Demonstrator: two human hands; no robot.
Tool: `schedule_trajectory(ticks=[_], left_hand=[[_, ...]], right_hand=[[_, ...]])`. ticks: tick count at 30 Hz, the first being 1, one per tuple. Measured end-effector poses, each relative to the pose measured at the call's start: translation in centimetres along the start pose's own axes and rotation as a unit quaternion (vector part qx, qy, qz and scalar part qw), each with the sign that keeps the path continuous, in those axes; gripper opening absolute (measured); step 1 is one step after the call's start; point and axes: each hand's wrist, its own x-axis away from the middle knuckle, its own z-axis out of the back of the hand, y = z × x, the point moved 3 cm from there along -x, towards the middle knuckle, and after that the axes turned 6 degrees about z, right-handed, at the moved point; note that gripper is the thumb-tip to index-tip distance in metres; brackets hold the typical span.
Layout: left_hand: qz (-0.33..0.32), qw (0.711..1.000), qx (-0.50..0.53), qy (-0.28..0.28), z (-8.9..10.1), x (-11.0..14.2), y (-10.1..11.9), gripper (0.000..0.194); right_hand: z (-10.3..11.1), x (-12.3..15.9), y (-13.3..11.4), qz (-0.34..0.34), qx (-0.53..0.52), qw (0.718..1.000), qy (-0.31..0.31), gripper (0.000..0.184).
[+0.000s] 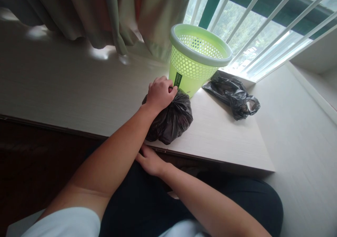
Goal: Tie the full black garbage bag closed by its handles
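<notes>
Left hand clenches the full bag's top; right hand, seemingly loose at six o'clock, should steady underneath.

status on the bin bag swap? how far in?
Done: the green basket looks empty and unlined, and the full black bag lies on the ledge. In hand: the left hand grips the bag's gathered top, the right hand under its edge. Left: the spare black bag lies unused beside the basket.
</notes>
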Motion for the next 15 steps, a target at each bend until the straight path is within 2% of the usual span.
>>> schedule_trajectory(ticks=[4, 7, 11, 14, 15], left_hand=[[0.001, 1.000, 0.003, 0.002, -0.2, -0.2, -0.3, 0.023], [0.003, 1.000, -0.003, 0.008, -0.5, -0.3, -0.4, 0.023], [-0.009, 1.000, -0.003, 0.016, -0.6, -0.3, -0.3, 0.023], [-0.007, 1.000, -0.008, 0.017, -0.6, -0.2, -0.3, 0.023], [-0.005, 1.000, -0.013, 0.018, -0.5, -0.2, -0.4, 0.023]], right_hand=[[-0.3, 1.0, 0.2, 0.047, 0.005, 0.999, -0.003, 0.065], [-0.1, 0.9, 0.2, 0.042, -0.024, 0.998, -0.027, 0.065], [0.4, 0.3, -0.2, -0.036, -0.028, 0.999, -0.025, 0.054], [0.6, 1.4, -0.6, -0.138, 0.044, 0.989, -0.011, 0.036], [0.6, 2.1, -0.9, -0.163, 0.066, 0.984, -0.014, 0.036]])
